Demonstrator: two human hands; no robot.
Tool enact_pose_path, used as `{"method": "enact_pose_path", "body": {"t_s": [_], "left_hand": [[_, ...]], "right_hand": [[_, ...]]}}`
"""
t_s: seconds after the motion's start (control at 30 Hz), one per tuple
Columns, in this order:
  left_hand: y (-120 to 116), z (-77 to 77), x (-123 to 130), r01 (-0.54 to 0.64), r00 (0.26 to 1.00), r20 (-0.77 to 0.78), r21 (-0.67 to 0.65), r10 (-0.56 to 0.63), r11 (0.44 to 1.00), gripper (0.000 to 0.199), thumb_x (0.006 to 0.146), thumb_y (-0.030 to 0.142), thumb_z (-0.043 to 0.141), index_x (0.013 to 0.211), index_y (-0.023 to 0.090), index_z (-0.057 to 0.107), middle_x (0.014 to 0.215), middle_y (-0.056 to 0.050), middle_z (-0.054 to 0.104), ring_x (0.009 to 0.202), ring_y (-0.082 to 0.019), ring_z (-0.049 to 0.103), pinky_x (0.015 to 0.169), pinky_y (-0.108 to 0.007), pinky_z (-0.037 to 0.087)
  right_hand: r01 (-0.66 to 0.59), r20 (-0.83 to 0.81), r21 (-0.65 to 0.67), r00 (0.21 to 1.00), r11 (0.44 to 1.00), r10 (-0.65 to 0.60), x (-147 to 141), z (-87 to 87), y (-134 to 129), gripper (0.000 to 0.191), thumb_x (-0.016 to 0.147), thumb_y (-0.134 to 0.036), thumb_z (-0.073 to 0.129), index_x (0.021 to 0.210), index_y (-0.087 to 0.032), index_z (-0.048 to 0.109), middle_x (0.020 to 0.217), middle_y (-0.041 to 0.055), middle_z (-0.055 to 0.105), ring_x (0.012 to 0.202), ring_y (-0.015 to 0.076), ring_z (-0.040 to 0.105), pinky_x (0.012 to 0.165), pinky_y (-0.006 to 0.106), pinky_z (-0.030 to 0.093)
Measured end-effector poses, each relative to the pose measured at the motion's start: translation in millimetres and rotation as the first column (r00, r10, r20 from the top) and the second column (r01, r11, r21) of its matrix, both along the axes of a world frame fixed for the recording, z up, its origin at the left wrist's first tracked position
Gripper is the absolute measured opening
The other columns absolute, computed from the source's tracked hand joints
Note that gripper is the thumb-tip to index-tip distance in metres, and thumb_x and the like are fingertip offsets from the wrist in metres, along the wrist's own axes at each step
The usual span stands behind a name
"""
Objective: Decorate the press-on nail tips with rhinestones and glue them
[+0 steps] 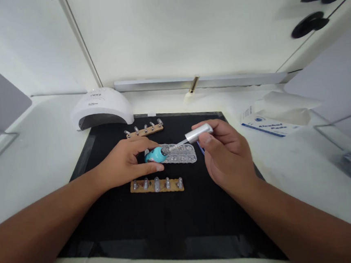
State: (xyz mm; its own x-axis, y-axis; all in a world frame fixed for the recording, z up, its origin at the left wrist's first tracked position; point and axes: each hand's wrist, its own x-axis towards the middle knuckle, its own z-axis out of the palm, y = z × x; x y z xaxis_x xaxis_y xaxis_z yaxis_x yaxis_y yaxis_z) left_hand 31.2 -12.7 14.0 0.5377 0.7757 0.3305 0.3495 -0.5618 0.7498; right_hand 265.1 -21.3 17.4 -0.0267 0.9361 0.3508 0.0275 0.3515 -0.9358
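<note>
My left hand (133,159) grips a turquoise nail polish bottle (154,155), tilted with its dark neck toward the right. Between the thumb and fingers of my right hand (227,155) is a silver nail polish cap (198,133), and its thin brush (178,144) points down-left, close to the bottle's mouth. Whether the brush tip touches the neck I cannot tell. Beneath them lies a clear compartment case (190,157) with small shiny bits in it, partly covered by the bottle. Nearer to me, a wooden strip (143,190) carries several clear nail tips (157,184).
Farther back, another wooden strip (147,131) holds several nail tips on the black mat (171,222). Behind the mat stand a white nail lamp (102,105) and a bottle with a gold cap (194,84). To the right is an alcohol pads box (267,123).
</note>
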Motion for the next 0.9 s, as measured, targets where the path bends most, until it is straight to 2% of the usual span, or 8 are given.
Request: {"method": "enact_pose_path", "body": {"t_s": [0.5,0.9], "left_hand": [[0.6,-1.7,1.0,0.014,1.0,0.016,0.014,-0.015,1.0,0.032,0.083,0.035,0.078,0.109,0.018,0.073,0.098,-0.005,0.075,0.088,-0.018,0.068,0.085,-0.03,0.054],[0.7,-3.0,2.1,0.023,0.999,0.033,-0.04,-0.022,0.999,0.035,0.083,0.035,0.078,0.113,0.018,0.073,0.102,-0.004,0.076,0.09,-0.017,0.069,0.087,-0.028,0.053]], "right_hand": [[-0.006,-0.067,-0.029,0.998,1.0,0.004,-4.0,4.0,-1.4,0.009,0.085,-0.036,0.068,0.091,-0.029,0.07,0.082,-0.0008,0.066,0.078,0.0166,0.059,0.073,0.032,0.05],[-0.039,-0.126,-0.013,0.991,0.999,0.037,-3.9,1.8,-0.9,0.017,0.086,-0.042,0.071,0.093,-0.027,0.071,0.079,-0.0014,0.066,0.074,0.0146,0.06,0.069,0.029,0.05]]}}
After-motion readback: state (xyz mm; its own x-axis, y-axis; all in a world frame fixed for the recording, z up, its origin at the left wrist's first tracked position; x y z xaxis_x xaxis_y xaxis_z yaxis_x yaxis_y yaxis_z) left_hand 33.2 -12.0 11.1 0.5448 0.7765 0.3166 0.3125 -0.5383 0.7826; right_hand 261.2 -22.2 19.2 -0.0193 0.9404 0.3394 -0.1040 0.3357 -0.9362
